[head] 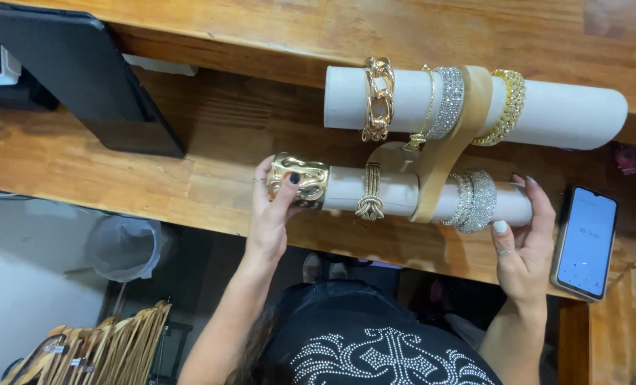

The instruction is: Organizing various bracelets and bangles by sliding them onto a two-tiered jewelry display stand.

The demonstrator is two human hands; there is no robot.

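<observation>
Your left hand [273,207] pinches a wide gold cuff bracelet [300,180], thumb over its front and fingers curled behind, at the left end of the lower white display roll [393,192]. Your right hand [521,239] cups the roll's right end, fingers spread and curved around it. On this roll, a gold mesh bracelet [370,191] sits left of the tan wooden stand [446,153], and sparkly silver bangles [472,200] sit right of it. The upper roll [567,114] carries a gold chain bracelet [378,98], a silver rhinestone band [448,103] and a yellow-gold bracelet [507,107]. A phone [586,242] lies on the wooden desk [189,185] just beside your right hand; a dark tablet [82,71] stands well to the left.
</observation>
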